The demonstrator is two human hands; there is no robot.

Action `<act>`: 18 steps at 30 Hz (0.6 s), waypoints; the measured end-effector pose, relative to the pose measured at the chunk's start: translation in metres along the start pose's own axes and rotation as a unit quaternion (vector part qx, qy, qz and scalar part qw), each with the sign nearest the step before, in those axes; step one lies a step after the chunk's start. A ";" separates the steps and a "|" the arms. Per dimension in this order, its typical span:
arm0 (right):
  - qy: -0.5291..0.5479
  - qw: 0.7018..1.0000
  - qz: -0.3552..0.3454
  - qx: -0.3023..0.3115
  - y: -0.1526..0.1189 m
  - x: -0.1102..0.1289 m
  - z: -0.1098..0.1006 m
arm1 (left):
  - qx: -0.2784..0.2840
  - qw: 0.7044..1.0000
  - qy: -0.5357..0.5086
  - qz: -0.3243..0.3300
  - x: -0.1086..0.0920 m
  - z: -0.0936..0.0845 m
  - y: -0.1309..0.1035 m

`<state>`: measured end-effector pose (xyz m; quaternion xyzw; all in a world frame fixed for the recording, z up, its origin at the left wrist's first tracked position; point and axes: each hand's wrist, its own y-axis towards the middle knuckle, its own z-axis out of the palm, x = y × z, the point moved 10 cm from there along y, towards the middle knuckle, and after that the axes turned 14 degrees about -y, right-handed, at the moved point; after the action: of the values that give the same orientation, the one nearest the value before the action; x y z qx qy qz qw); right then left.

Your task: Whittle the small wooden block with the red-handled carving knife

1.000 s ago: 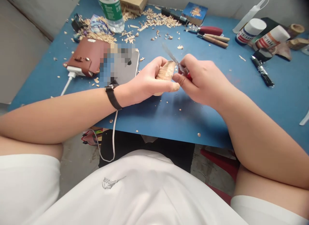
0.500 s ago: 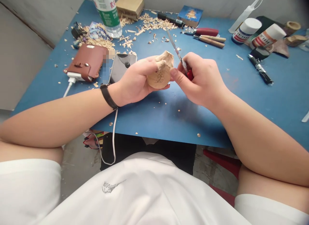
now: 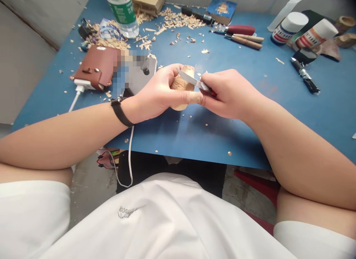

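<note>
My left hand [image 3: 162,90] is closed around a small pale wood carving [image 3: 180,82], partly hidden by the fingers. Fine carved or drawn lines mark its surface. My left thumb, with a tan strip round it, reaches across to the right hand. In my right hand [image 3: 229,92] is a carving knife [image 3: 194,81] with a red handle, the fist wrapped round the grip. Its blade points left and lies over the upper part of the carving; whether the edge touches the wood I cannot tell.
Wood shavings [image 3: 180,19] litter the back of the blue table [image 3: 155,131]. At left are a water bottle [image 3: 124,16], a brown leather case [image 3: 96,68] and a phone [image 3: 141,75]. Carving tools [image 3: 244,38], paint jars [image 3: 289,29] and a black pen-like tool [image 3: 306,75] lie right.
The carving has been turned in my left hand, and the left thumb now extends toward the right hand. The knife has swung from steeply upright to nearly level, its blade over the wood.
</note>
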<state>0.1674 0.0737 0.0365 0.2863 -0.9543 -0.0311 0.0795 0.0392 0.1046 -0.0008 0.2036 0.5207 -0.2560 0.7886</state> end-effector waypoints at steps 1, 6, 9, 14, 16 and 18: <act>-0.007 1.000 0.007 0.003 0.000 0.000 0.000 | -0.004 1.000 0.004 0.007 0.000 -0.001 0.000; -0.030 0.998 0.050 0.011 -0.002 -0.003 -0.001 | -0.030 1.000 0.002 0.009 0.006 -0.010 -0.005; -0.005 0.996 0.087 -0.023 -0.005 -0.011 -0.009 | -0.034 0.999 -0.016 -0.016 0.008 -0.007 -0.011; 0.108 0.982 0.128 -0.091 -0.008 -0.029 -0.019 | -0.042 0.997 -0.008 -0.061 -0.001 0.002 -0.017; 0.187 0.966 0.111 -0.139 -0.008 -0.032 -0.025 | -0.037 0.997 0.001 -0.061 -0.005 0.004 -0.017; 0.191 0.966 0.098 -0.143 -0.006 -0.031 -0.025 | -0.033 0.998 0.006 -0.058 -0.006 0.001 -0.016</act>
<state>0.2005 0.0852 0.0567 0.1774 -0.9306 -0.1042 0.3026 0.0281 0.0926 0.0045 0.1486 0.5444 -0.2831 0.7755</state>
